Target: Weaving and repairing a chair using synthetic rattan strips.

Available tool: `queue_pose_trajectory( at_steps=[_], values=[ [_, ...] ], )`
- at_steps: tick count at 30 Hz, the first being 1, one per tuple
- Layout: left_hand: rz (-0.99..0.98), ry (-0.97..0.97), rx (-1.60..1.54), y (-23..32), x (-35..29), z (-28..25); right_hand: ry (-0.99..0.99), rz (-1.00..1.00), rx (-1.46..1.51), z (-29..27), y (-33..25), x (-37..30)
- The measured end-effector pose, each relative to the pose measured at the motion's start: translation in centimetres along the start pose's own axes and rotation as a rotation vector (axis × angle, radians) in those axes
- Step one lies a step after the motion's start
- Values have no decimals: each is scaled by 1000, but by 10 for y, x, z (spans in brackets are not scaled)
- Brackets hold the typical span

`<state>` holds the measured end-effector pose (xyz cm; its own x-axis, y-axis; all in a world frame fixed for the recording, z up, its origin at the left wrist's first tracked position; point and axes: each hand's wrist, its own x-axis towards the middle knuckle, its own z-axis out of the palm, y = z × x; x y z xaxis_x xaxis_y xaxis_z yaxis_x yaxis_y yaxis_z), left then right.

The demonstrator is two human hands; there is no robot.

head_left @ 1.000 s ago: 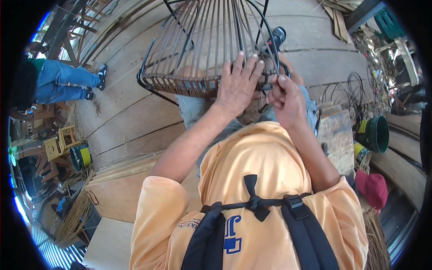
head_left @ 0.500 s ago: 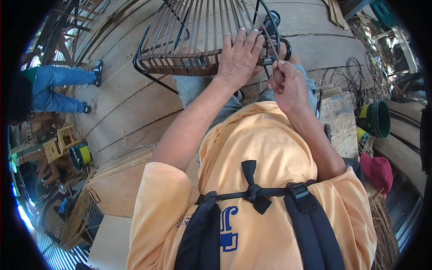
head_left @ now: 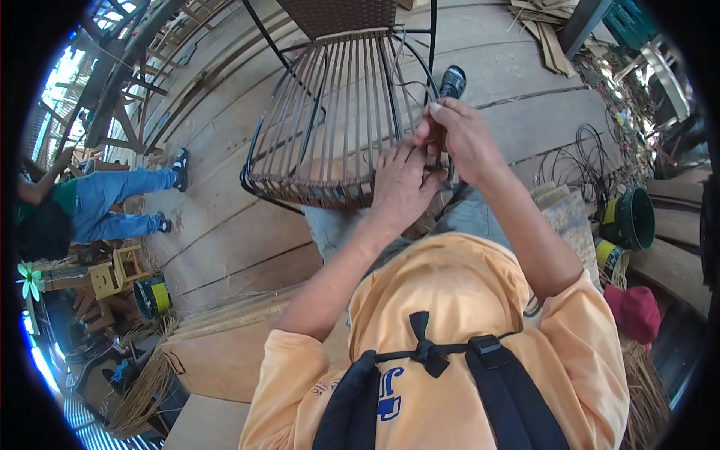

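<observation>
A chair with a black metal frame (head_left: 279,202) stands before me, its seat strung with brown strips (head_left: 341,105) running front to back. More brown strips wrap the front rail (head_left: 330,193). At the right front corner of the seat, my left hand (head_left: 401,184) bends its fingers over the rail, with the thumb apart on the near side. My right hand (head_left: 466,142) is closed just beside it, thumb and fingers pinched. A loose brown strand (head_left: 406,86) loops above the seat's right side and runs into that pinch. The fingertips partly hide the corner.
The chair's woven brown back (head_left: 341,16) rises at the far side. Another person's jeans-clad legs (head_left: 124,191) are at the left. Coiled dark strands (head_left: 589,161) and a green bucket (head_left: 637,219) lie right. Wooden boards (head_left: 225,367) are stacked at my left.
More of the chair, including its woven back, now shows. My right hand has moved up over the seat corner with its pinch. My left hand has gone from lying flat to bending over the rail.
</observation>
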<state>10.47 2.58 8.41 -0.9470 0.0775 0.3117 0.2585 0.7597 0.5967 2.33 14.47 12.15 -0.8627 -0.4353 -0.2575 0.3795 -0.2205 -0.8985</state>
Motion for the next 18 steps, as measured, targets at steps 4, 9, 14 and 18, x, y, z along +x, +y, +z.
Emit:
queue_pose_trajectory(
  at_steps=[4, 9, 14, 18],
  values=[
    [-368, -3, -319, 3, 42, -3, 15, 58, -14, 2, -25, 45],
    [-398, -196, -447, 7, 75, -13, 40, -194, 15, -4, -53, 85],
    [-589, -116, -739, 2, 105, -19, 70, -293, -99, -19, -65, 127],
    [-589, -141, -610, -17, 150, -25, 338, -217, -31, -79, 3, 197]
  ],
)
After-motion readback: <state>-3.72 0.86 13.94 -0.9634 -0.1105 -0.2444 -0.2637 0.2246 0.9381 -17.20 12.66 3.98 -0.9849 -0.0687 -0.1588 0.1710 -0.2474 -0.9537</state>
